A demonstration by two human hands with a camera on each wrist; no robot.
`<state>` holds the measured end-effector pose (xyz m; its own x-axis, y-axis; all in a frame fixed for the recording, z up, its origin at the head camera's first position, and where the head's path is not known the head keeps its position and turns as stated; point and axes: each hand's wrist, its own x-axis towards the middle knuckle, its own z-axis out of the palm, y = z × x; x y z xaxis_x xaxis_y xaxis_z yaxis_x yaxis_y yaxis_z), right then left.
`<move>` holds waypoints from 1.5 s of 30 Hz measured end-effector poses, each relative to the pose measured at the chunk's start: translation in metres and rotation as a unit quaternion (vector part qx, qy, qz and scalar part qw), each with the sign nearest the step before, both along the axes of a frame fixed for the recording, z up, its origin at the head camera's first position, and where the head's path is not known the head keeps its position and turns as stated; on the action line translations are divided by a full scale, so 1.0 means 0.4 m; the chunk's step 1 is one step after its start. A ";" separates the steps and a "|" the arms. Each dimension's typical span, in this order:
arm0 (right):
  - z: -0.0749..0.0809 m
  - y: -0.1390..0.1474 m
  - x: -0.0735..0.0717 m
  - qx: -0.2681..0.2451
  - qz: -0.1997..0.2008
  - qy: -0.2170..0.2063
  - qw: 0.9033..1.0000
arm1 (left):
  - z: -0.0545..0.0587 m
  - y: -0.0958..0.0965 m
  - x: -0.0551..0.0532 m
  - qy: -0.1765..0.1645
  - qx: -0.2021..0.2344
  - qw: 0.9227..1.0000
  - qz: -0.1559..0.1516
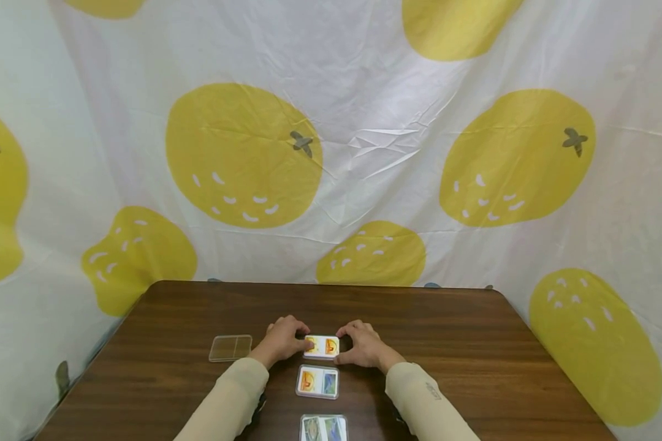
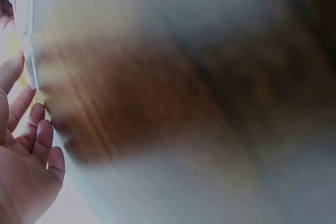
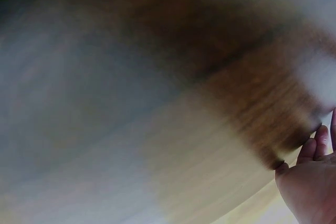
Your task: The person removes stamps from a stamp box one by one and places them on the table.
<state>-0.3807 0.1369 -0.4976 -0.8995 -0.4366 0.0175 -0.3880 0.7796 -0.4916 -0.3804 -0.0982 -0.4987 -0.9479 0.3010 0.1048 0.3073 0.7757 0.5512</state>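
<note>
While a clear tray [image 1: 230,348] lies apart at left on the dark table [image 1: 474,343], the left hand [image 1: 281,340] pinches the left end of the picture case [image 1: 322,347], which sits between both hands, just beyond a similar case [image 1: 317,382]. Judged light, stiff and slick (probably thin plastic; may crack if flexed), it is best held by its short edges. The right hand [image 1: 364,345] pinches the opposite end; cannot tell whether the picture case is lifted.

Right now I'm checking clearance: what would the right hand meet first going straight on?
The right hand would likely meet the card case between it and the left hand; they appear to touch.
</note>
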 end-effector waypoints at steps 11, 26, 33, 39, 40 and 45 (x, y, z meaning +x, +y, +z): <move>0.004 -0.001 0.003 0.001 0.001 0.002 1.000 | -0.007 -0.005 0.001 0.027 -0.015 0.999 0.024; 0.005 -0.001 0.003 -0.001 0.003 0.008 1.000 | -0.012 -0.003 0.000 0.039 -0.015 0.998 0.045; 0.005 -0.002 0.004 0.000 0.003 0.008 1.000 | -0.004 -0.002 0.006 0.038 0.011 0.999 0.035; 0.005 -0.002 0.003 -0.002 0.003 0.006 1.000 | 0.000 0.002 0.009 0.032 0.037 0.998 0.032; 0.006 -0.002 0.003 -0.001 0.003 0.006 1.000 | 0.001 0.003 0.009 0.027 0.043 0.998 0.033; 0.005 -0.002 0.001 0.000 0.004 0.009 1.000 | 0.003 0.004 0.009 -0.002 0.081 0.996 0.040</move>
<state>-0.3803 0.1361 -0.4957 -0.8954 -0.4441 0.0333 -0.4031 0.7765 -0.4843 -0.3770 -0.0967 -0.4975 -0.9688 0.2038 0.1412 0.2449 0.6983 0.6726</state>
